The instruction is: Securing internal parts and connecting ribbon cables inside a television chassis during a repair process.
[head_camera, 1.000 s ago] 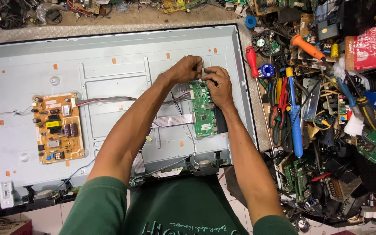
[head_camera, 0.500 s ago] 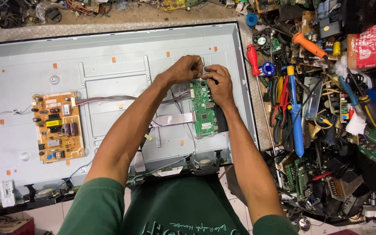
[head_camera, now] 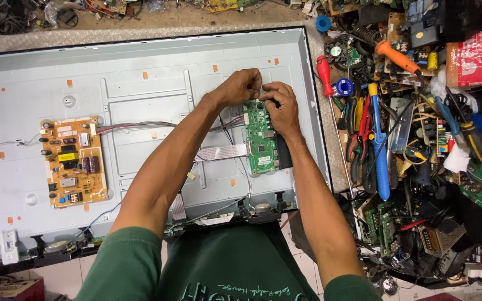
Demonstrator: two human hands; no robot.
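Green circuit board (head_camera: 262, 139) lies flat, both hands (head_camera: 263, 95) pinching its top edge.

The back panel (head_camera: 140, 89) is matt grey sheet metal. The green circuit board (head_camera: 261, 139) looks glossy. The screwdriver (head_camera: 323, 75) has a shiny red plastic handle. The shirt (head_camera: 224, 262) is green cloth.

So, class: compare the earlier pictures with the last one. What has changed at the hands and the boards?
Almost nothing. The left hand and right hand stay pinched together at the top edge of the green circuit board. The orange circuit board and grey ribbon cable have not shifted.
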